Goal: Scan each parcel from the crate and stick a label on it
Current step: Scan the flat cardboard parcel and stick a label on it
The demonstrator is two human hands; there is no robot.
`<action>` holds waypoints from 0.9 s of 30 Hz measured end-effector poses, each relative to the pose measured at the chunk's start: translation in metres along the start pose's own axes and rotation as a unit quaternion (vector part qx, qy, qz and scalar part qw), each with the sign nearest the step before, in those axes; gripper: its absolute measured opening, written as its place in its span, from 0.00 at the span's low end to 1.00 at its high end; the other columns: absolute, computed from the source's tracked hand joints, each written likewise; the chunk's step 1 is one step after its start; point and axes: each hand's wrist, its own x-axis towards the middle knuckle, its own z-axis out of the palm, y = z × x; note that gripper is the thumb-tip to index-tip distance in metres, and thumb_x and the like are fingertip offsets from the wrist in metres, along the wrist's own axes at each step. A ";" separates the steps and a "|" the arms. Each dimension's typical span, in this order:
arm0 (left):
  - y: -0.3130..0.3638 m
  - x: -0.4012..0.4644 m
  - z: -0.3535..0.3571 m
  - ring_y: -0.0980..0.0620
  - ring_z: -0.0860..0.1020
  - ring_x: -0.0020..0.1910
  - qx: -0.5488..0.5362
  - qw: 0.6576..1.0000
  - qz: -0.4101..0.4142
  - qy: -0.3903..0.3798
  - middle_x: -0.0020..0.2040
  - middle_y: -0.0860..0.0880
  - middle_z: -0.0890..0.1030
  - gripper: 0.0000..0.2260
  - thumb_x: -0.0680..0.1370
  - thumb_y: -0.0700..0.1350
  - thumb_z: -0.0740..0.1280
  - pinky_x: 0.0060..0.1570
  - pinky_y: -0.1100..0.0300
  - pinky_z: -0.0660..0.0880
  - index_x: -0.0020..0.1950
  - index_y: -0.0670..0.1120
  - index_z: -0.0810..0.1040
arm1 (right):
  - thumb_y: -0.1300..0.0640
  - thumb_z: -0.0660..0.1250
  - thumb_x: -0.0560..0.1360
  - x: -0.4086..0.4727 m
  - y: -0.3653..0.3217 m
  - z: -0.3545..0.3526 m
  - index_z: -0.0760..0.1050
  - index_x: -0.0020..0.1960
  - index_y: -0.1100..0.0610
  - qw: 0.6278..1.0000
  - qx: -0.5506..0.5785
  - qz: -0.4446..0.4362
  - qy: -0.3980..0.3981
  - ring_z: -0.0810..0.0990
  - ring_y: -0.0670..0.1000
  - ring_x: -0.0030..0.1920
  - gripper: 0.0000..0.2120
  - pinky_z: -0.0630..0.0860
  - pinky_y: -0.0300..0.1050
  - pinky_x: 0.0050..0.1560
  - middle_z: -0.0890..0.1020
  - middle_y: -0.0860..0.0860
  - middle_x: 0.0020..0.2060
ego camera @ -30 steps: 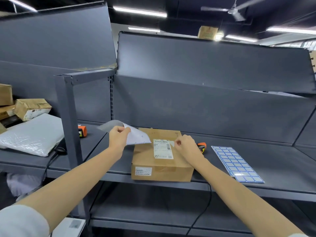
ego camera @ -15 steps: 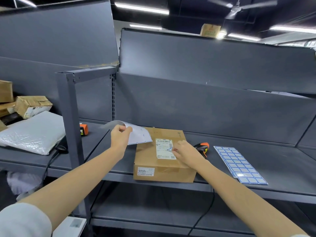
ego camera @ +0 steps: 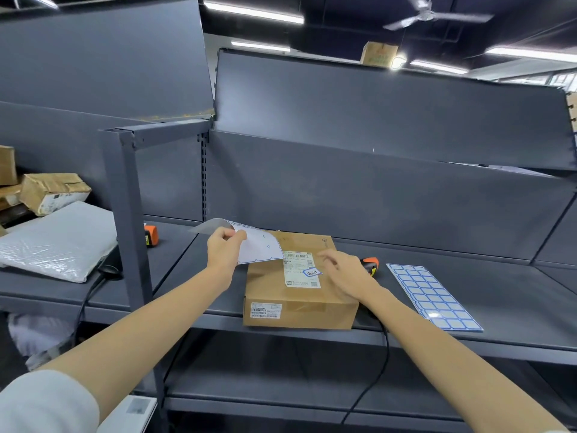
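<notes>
A brown cardboard parcel (ego camera: 299, 304) lies on the grey shelf (ego camera: 499, 307) in front of me. A small blue-edged label (ego camera: 312, 272) is stuck on its white shipping slip (ego camera: 299, 278). My left hand (ego camera: 223, 253) pinches a curled, nearly used label sheet (ego camera: 257, 246) above the parcel's left rear corner. My right hand (ego camera: 346, 273) hovers over the parcel's right side with relaxed fingers, holding nothing. An orange and black scanner (ego camera: 370, 265) lies right behind that hand, mostly hidden.
A full sheet of blue-edged labels (ego camera: 432, 296) lies on the shelf to the right. On the left shelf sit a white poly-bag parcel (ego camera: 59, 242), cardboard boxes (ego camera: 51, 192) and a second orange device (ego camera: 151, 235). An upright post (ego camera: 128, 214) divides the shelves.
My right hand has come off the slip and moved right, leaving the small label stuck there. My left hand still holds the curled sheet.
</notes>
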 end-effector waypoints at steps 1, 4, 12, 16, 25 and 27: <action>0.001 -0.001 0.001 0.51 0.63 0.34 -0.004 1.000 -0.001 -0.002 0.34 0.50 0.66 0.11 0.74 0.39 0.65 0.34 0.59 0.63 0.35 0.46 0.65 | 0.54 0.53 0.82 -0.001 0.000 -0.001 0.73 0.65 0.49 1.000 0.005 0.002 0.001 0.75 0.47 0.56 0.16 0.68 0.37 0.49 0.79 0.47 0.59; 0.002 -0.004 0.004 0.51 0.64 0.36 -0.012 1.000 -0.004 -0.011 0.35 0.50 0.67 0.12 0.74 0.39 0.65 0.37 0.58 0.63 0.35 0.47 0.65 | 0.54 0.52 0.82 -0.005 0.000 0.003 0.72 0.68 0.51 0.994 -0.077 -0.035 -0.064 0.73 0.49 0.63 0.18 0.68 0.41 0.60 0.77 0.48 0.65; 0.008 -0.012 0.002 0.47 0.68 0.43 -0.050 0.998 -0.032 -0.032 0.39 0.47 0.70 0.12 0.74 0.38 0.66 0.37 0.56 0.65 0.34 0.46 0.66 | 0.53 0.55 0.82 -0.011 -0.013 -0.001 0.73 0.67 0.52 0.999 0.017 0.032 -0.019 0.73 0.48 0.64 0.17 0.67 0.39 0.60 0.76 0.47 0.65; 0.013 -0.023 0.007 0.45 0.69 0.44 -0.078 0.991 -0.061 -0.093 0.44 0.44 0.72 0.14 0.71 0.36 0.65 0.33 0.57 0.61 0.32 0.47 0.63 | 0.48 0.56 0.80 -0.010 -0.036 -0.018 0.77 0.59 0.55 0.964 0.209 0.151 0.067 0.75 0.50 0.60 0.16 0.71 0.42 0.55 0.79 0.48 0.59; 0.013 -0.081 0.037 0.40 0.78 0.45 -0.074 0.952 -0.097 -0.281 0.49 0.41 0.82 0.10 0.69 0.33 0.65 0.41 0.53 0.73 0.49 0.41 0.74 | 0.53 0.67 0.77 -0.047 -0.059 -0.050 0.75 0.63 0.62 0.857 0.462 0.219 0.066 0.82 0.56 0.53 0.18 0.76 0.46 0.58 0.82 0.58 0.54; 0.006 -0.089 0.044 0.43 0.82 0.48 -0.050 0.949 -0.090 -0.298 0.52 0.45 0.84 0.07 0.71 0.32 0.65 0.43 0.53 0.76 0.47 0.41 0.75 | 0.61 0.68 0.76 -0.059 -0.053 -0.056 0.73 0.65 0.62 0.854 0.468 0.203 0.102 0.81 0.52 0.46 0.18 0.77 0.43 0.49 0.81 0.56 0.51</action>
